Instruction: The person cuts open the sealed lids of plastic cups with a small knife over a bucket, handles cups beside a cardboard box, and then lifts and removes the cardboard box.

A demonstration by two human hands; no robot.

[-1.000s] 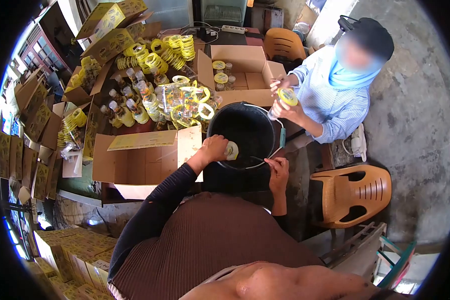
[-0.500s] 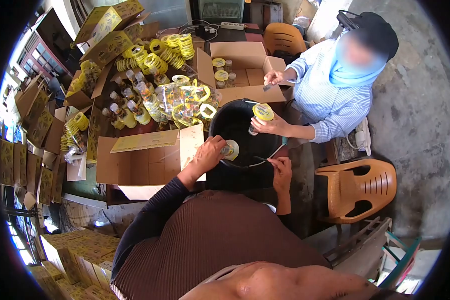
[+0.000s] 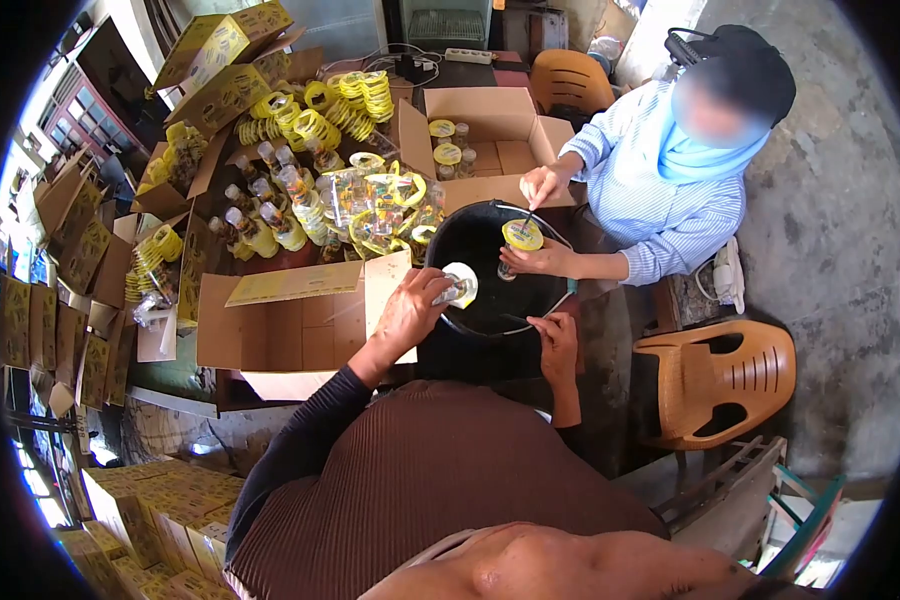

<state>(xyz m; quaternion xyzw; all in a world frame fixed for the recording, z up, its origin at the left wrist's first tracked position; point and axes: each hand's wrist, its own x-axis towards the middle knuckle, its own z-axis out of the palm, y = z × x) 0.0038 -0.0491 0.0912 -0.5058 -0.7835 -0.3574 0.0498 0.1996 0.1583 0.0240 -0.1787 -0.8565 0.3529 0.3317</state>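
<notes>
My left hand point(image 3: 410, 305) is closed around a clear plastic cup point(image 3: 459, 286) with a pale rim, tilted over the near left side of a black bucket point(image 3: 432, 335). In my right hand point(image 3: 558, 345), at the bucket's near right edge, is a thin dark tool point(image 3: 517, 319), pinched between the fingers; its exact kind is hard to make out. Across the bucket, a co-worker's hand point(image 3: 545, 260) holds a cup with a yellow printed lid point(image 3: 522, 235). The co-worker's other hand point(image 3: 542, 186) presses a thin tool to that lid. The bucket's dark inside shows little detail.
An open cardboard box point(image 3: 285, 335) stands left of the bucket. Another box point(image 3: 505, 150) behind it holds several lidded cups. Bottles point(image 3: 270, 210) and yellow rings point(image 3: 315, 125) crowd the table. An orange chair point(image 3: 720, 385) stands at right, near the co-worker point(image 3: 660, 190).
My left hand has raised and turned the cup slightly, so its pale rim shows more. My right hand is nearly still. The co-worker's tool has come down onto the yellow lid.
</notes>
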